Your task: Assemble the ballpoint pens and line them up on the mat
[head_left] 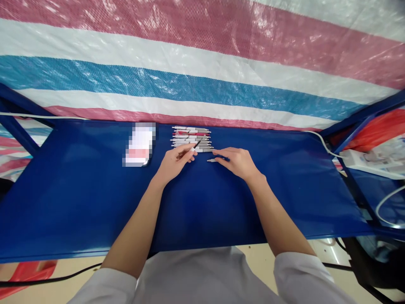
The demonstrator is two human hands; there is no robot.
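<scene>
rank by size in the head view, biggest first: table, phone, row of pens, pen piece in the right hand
1. Table, by far.
2. Phone and row of pens: too alike to rank; the phone looks taller, the row wider.
3. Pen piece in the right hand.

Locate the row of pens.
In the head view, the row of pens lies near the far edge of the blue table, just beyond the left hand and right hand, and right of the pixelated object.

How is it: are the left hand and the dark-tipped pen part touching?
Touching: the head view shows the left hand pinching the dark-tipped pen part between thumb and fingers.
</scene>
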